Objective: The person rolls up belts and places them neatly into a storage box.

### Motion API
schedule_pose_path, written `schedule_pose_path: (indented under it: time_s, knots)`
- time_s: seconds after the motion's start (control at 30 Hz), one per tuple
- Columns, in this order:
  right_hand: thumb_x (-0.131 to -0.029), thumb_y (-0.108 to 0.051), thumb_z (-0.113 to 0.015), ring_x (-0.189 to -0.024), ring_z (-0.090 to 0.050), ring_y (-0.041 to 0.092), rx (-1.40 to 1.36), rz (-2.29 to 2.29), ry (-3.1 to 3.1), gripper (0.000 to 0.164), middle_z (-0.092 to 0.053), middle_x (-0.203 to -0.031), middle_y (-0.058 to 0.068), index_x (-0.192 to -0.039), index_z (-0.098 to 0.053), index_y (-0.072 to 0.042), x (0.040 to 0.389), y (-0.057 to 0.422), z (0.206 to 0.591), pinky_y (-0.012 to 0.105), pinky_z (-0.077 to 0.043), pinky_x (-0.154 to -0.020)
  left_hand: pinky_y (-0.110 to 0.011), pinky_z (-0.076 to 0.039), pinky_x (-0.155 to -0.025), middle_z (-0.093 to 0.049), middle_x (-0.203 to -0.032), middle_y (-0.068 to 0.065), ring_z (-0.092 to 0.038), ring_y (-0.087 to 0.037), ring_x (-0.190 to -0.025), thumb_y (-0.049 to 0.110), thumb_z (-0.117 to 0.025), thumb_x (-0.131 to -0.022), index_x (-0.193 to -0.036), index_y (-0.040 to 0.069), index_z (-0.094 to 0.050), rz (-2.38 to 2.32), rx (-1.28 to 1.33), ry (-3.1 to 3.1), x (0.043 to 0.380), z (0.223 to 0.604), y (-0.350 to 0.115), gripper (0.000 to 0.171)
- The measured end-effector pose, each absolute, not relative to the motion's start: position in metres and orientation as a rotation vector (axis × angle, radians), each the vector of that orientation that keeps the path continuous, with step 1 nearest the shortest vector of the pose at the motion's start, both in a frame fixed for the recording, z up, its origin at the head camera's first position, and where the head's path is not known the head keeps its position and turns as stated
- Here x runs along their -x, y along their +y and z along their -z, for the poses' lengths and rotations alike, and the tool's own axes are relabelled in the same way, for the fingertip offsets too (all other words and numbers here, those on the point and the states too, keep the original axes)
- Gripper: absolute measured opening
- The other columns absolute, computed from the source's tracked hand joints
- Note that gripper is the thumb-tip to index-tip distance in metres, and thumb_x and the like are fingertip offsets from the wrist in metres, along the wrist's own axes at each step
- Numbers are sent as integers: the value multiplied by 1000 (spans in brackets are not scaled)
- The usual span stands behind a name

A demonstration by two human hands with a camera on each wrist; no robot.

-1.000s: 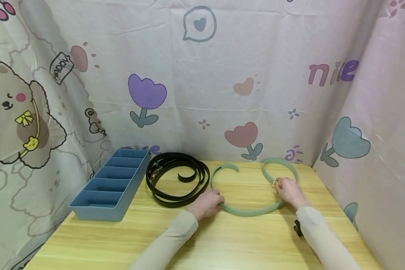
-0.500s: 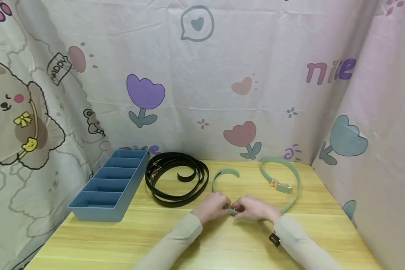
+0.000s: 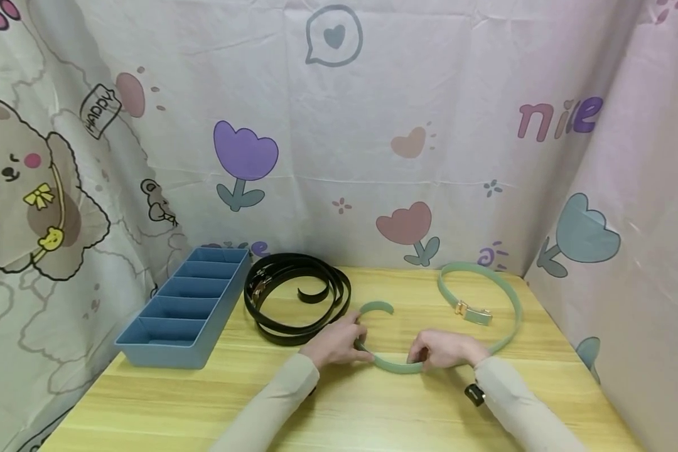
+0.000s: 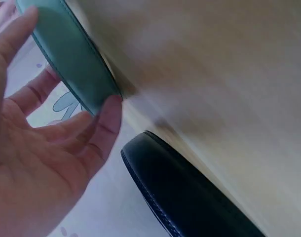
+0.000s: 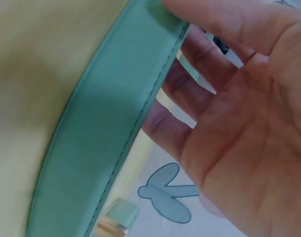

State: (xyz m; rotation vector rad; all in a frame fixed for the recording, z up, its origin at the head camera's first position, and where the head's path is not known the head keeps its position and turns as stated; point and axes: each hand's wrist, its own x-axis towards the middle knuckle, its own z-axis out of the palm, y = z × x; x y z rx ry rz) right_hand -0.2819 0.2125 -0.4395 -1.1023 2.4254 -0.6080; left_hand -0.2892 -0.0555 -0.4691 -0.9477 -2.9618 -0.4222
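A light green belt (image 3: 398, 368) curves in an S across the table, its gold-toned buckle (image 3: 477, 316) lying at the right. My left hand (image 3: 336, 342) holds the strap near its curled free end (image 3: 377, 306). In the left wrist view, the thumb lies on one face of the green strap (image 4: 74, 54) and fingers are on the other side. Farther right along the belt, my right hand (image 3: 447, 349) pinches it. The right wrist view has the thumb against the stitched strap (image 5: 101, 113), with fingers behind it. Coiled black belts (image 3: 285, 341) lie just left of my left hand.
A blue-grey box (image 3: 198, 351) with several compartments in a row stands at the left of the wooden table (image 3: 361, 414). A printed curtain (image 3: 339, 125) hangs behind the table and along both sides.
My right hand left the buckle, moved left along the belt beside my left hand, then shifted slightly right. The left hand moved slightly left. The belt's free end came nearer; its right loop widened.
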Motion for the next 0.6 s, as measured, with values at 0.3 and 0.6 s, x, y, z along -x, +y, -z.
schedule_pose_path:
  time_s: [0.3,0.6]
  knots:
    - [-93,-23,-66,-80,-60,-2,1168,546,2583,25,-70,-93,-11,-117,-70,-16,275,181,450,24,-51,-74,-22,-45,-60,-59,-127,-1,-53,-6,-70,65,-74,-72,-60,27,-58,243,1033,-2890,286,468,-47,43]
    - [-90,6,-60,-94,-64,8,1293,619,2540,32,-72,-105,-2,-112,-73,-12,278,173,454,26,-52,-87,-26,-47,-59,-56,-133,-6,-59,-11,-77,64,-61,-86,-95,21,-69,259,959,-2949,284,461,-48,44]
